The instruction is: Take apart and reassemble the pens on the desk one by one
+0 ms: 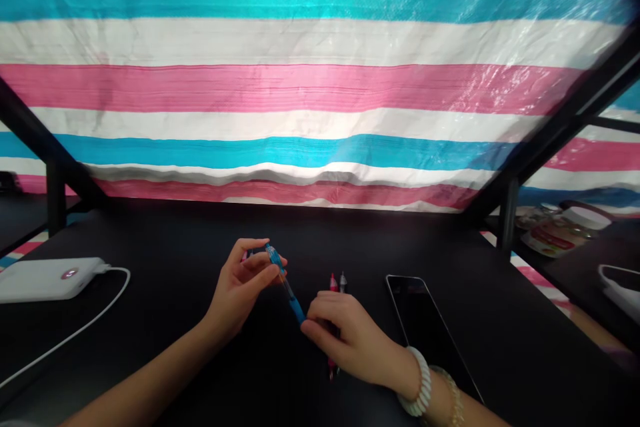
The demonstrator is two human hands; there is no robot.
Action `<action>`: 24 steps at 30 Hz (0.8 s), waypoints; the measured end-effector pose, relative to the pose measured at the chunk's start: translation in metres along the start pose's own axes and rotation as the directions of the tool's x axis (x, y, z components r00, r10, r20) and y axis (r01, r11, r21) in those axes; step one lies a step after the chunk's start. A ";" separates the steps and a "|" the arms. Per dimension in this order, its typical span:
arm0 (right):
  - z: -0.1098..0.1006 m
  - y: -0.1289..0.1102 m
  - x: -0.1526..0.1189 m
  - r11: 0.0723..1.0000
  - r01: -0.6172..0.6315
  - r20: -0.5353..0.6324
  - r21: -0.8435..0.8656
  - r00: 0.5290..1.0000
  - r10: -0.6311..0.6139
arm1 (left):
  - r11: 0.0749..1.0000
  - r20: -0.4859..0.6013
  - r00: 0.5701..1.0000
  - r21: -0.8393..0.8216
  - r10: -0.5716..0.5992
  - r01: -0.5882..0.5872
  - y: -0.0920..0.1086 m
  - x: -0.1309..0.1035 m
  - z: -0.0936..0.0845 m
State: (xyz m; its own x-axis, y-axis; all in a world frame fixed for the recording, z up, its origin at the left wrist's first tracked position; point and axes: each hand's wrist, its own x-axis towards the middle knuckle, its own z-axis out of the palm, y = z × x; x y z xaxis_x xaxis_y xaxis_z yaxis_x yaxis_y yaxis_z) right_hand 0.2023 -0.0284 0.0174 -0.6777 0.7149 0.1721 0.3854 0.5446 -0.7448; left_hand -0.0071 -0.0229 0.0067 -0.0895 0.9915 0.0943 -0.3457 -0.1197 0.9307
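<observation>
A blue click pen [296, 307] with a clear middle is held slantwise above the black table, between both hands. My left hand [239, 283] is closed around its upper end, with the thumb along the barrel and a finger at the top. A small pinkish spot shows behind those fingers; I cannot make out what it is. At the lower end, thumb and fingertips of my right hand [353, 333] pinch the pen near its tip, which they hide. Beneath that hand lie a red pen [333, 282] and a dark clear pen [343, 282], side by side and partly covered.
A dark-screened phone [425, 320] lies right of my right hand, partly under the wrist. On the left is a white power bank [50, 279] with a white cable [113, 302]. Black frame bars [540, 140] flank the table [165, 233]; a striped sheet [320, 87] hangs behind. Jars [565, 230] stand far right.
</observation>
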 end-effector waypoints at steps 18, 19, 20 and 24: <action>-0.004 -0.001 0.000 0.997 -0.006 -0.072 0.080 0.997 0.012 | 0.995 -0.025 0.995 -0.030 -0.100 0.099 0.001 0.002 0.000; -0.004 -0.001 0.000 0.995 -0.018 -0.087 0.096 0.996 0.026 | 0.994 -0.033 0.994 -0.040 -0.101 0.100 0.001 0.003 -0.001; -0.005 -0.001 0.000 0.993 -0.028 -0.104 0.113 0.994 0.040 | 0.993 -0.042 0.994 -0.051 -0.104 0.102 0.000 0.004 -0.001; -0.004 0.002 0.001 0.975 -0.078 -0.148 0.207 0.983 0.110 | 0.986 -0.071 0.986 -0.076 -0.151 0.146 -0.001 0.006 -0.003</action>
State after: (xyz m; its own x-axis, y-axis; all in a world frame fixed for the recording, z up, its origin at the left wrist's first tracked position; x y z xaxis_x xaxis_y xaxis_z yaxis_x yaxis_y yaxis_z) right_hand 0.2046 -0.0245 0.0193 -0.5307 0.8276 0.1827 0.2988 0.3844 -0.8735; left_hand -0.0101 -0.0174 0.0049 -0.1021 0.9921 -0.0728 -0.4251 0.0227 0.9048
